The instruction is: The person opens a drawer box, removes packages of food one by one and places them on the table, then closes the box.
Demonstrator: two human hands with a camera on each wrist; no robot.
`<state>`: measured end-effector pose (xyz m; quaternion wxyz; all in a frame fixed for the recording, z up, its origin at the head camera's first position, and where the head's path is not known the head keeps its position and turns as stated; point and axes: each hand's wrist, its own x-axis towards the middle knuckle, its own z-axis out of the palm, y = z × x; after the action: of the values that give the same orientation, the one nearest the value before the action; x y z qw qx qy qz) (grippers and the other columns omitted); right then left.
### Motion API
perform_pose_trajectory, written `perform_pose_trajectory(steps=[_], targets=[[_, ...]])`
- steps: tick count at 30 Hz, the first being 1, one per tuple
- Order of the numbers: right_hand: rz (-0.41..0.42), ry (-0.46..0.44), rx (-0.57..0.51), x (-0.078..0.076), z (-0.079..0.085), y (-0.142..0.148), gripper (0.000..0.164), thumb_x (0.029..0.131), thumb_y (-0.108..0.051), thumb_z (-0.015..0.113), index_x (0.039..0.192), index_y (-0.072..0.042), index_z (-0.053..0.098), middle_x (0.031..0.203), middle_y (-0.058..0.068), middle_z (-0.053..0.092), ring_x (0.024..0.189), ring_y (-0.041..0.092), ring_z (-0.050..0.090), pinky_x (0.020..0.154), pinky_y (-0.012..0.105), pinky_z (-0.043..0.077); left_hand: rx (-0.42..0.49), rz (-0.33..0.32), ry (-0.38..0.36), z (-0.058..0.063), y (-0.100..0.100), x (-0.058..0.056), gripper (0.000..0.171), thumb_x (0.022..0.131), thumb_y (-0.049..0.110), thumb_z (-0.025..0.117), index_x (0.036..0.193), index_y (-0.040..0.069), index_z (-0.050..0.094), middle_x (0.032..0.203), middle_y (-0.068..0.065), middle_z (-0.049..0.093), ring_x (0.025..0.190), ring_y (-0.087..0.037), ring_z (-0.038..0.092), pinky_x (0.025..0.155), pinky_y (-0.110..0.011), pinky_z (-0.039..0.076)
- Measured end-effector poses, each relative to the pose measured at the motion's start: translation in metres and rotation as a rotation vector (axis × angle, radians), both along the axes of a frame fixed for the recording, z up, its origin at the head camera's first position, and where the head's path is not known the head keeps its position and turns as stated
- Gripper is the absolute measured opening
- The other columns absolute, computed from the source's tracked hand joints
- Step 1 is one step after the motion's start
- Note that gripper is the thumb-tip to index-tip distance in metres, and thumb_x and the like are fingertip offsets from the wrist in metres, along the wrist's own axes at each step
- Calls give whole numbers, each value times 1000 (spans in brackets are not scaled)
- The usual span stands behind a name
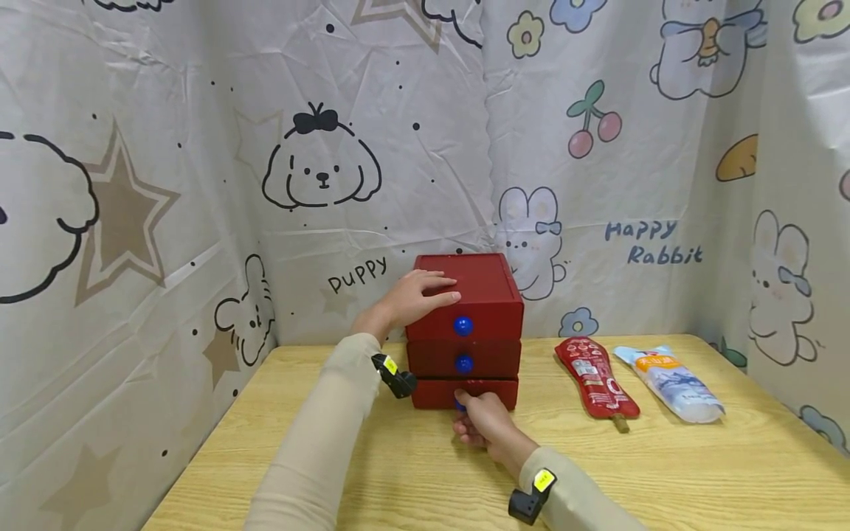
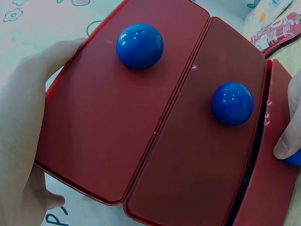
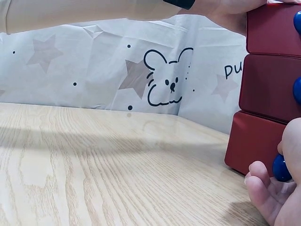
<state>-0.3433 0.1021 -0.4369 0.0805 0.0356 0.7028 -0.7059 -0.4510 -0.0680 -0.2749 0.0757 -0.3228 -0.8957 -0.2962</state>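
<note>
A: Head view?

B: Glossy red plastic three-drawer box (image 1: 488,343) on the tabletop (image 1: 398,479); left hand (image 1: 421,295), fingers nearly straight, on its top; right hand (image 1: 488,424) pinching the round blue knob (image 1: 460,405) at its lower front.

A: Left wrist view?

B: The box's red bottom drawer (image 2: 268,183) stands slightly proud; probably light, stiff.

A: Right wrist view?

B: The knob looks slippery; best gripped behind its bulge.

"PUPPY" (image 1: 357,274), black, on backdrop cloth (image 1: 438,199) behind table's (image 1: 398,472) back edge, left part; cut to "PU" in right wrist view. "Happy Rabbit" (image 1: 664,255), blue, same cloth, above back right corner. Red pouch (image 1: 598,380) near that corner: print too small. Blue-white pouch (image 1: 677,387) beside it: orange label's (image 1: 657,361) characters unclear. Yellow stickers (image 1: 544,480) at wrists: illegible.
</note>
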Motion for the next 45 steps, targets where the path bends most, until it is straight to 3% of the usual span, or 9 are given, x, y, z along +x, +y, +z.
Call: perform_pose_trajectory(steps=[17, 45], targets=[[3, -15, -13, 5, 0, 0, 44, 109, -34, 53, 96, 8, 61, 59, 2, 59, 46, 5, 53, 44, 18, 49, 2, -2, 2, -1, 0, -1, 58, 98, 51, 62, 147, 19, 62, 158, -5, 46, 151, -29, 26, 121, -52, 22], [24, -10, 68, 15, 2, 3, 47, 106, -37, 57, 87, 5, 64, 58, 1, 61, 45, 5, 55, 42, 19, 47, 0, 12, -16, 0, -1, 1, 59, 98, 52, 61, 148, 20, 61, 159, -4, 45, 151, -28, 25, 120, -54, 24]])
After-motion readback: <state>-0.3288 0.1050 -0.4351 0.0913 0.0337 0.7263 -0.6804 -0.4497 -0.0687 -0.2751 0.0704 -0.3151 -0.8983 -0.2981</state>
